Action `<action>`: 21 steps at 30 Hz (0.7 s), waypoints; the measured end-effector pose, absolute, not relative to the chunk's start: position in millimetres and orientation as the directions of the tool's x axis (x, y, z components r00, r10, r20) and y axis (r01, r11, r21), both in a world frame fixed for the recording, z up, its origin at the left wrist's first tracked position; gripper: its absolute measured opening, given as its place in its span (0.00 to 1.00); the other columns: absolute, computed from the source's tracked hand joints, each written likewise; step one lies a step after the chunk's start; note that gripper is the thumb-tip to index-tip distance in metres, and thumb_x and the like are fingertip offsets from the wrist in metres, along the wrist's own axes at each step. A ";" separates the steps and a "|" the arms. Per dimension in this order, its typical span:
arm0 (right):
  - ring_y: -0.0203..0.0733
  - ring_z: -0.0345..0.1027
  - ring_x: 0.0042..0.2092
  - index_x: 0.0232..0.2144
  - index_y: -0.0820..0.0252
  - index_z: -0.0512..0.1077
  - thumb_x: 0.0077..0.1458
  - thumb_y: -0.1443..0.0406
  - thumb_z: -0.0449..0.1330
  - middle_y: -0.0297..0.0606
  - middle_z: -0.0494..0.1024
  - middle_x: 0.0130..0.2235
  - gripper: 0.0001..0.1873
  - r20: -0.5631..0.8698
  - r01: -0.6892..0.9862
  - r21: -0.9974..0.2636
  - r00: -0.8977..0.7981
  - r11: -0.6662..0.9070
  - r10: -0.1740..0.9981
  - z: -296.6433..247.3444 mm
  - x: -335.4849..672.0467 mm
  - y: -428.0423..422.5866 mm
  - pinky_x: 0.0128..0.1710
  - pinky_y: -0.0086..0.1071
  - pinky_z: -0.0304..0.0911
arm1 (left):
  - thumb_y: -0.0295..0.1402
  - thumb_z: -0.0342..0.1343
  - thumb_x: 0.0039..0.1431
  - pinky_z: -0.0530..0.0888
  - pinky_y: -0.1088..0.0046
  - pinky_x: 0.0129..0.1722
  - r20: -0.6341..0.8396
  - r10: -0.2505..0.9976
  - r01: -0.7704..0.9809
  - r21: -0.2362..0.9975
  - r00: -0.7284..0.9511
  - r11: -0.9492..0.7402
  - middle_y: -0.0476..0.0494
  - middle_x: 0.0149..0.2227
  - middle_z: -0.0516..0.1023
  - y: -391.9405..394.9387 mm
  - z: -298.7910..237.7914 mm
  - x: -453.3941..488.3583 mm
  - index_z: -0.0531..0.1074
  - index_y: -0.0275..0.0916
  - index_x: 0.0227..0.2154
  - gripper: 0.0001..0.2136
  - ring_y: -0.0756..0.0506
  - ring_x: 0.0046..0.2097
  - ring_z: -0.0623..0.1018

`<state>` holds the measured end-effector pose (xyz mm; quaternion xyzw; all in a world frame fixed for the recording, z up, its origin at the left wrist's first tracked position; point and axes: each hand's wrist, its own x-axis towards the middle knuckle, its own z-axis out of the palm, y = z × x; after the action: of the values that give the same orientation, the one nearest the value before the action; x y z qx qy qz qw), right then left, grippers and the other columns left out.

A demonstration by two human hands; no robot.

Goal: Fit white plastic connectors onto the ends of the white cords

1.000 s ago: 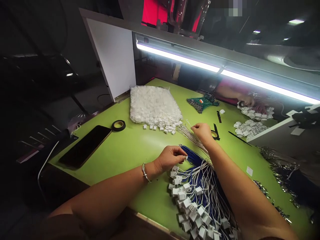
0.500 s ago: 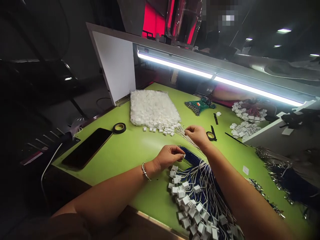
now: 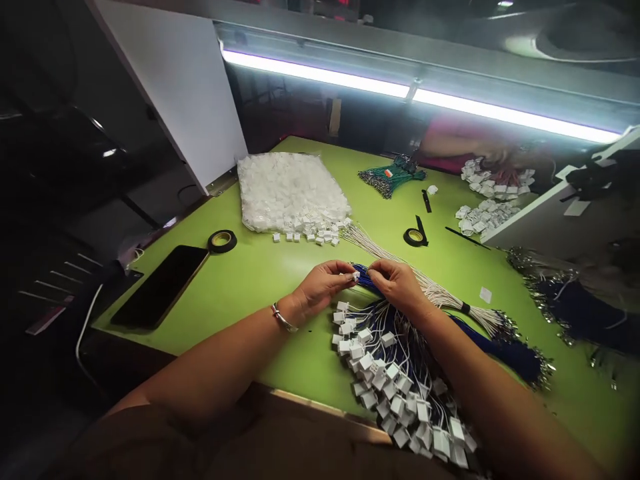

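Observation:
My left hand (image 3: 325, 288) pinches a small white connector housing (image 3: 356, 276) between thumb and fingertips. Close to its right side, my right hand (image 3: 399, 288) has thumb and forefinger pressed together; whatever they grip is too small to make out. Under both hands run blue wires (image 3: 367, 279), partly hidden by the right hand. A bundle of white wires (image 3: 380, 252), tied with a black band, passes behind the right hand. Below lies a heap of white connectors on wires (image 3: 385, 380), spread toward the table's front edge. A clear bag of white housings (image 3: 287, 190) spills loose housings (image 3: 320, 238) farther back.
On the green table (image 3: 270, 287) lie a phone (image 3: 160, 287), a black tape roll (image 3: 222, 241) and another tape roll (image 3: 415, 236). Green wires (image 3: 393, 175) sit at the back. A co-worker's hands (image 3: 493, 152) are beyond, under the lamp (image 3: 320, 75). A white panel (image 3: 517, 217) stands at right.
My right hand has come from the white wires' ends to just beside the connector housing in my left hand. The view has tilted down and the hands now nearly meet.

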<state>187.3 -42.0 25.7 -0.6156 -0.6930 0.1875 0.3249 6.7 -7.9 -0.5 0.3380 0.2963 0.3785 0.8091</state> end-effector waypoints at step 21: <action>0.33 0.61 0.24 0.22 0.59 0.72 0.48 0.68 0.53 0.33 0.73 0.22 0.08 0.290 0.798 -0.569 -0.030 0.198 0.957 12.1 172.5 -54.7 0.27 0.26 0.53 | 0.30 0.63 0.45 0.71 0.72 0.42 0.048 0.891 -0.109 0.994 0.451 0.001 0.44 0.30 0.78 -10.7 1.4 14.2 0.76 0.33 0.27 0.06 0.49 0.35 0.75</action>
<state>172.5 -54.7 12.1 -0.6209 -0.7066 0.1254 0.3154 14.2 -10.7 1.4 0.5814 0.3361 0.4016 0.6226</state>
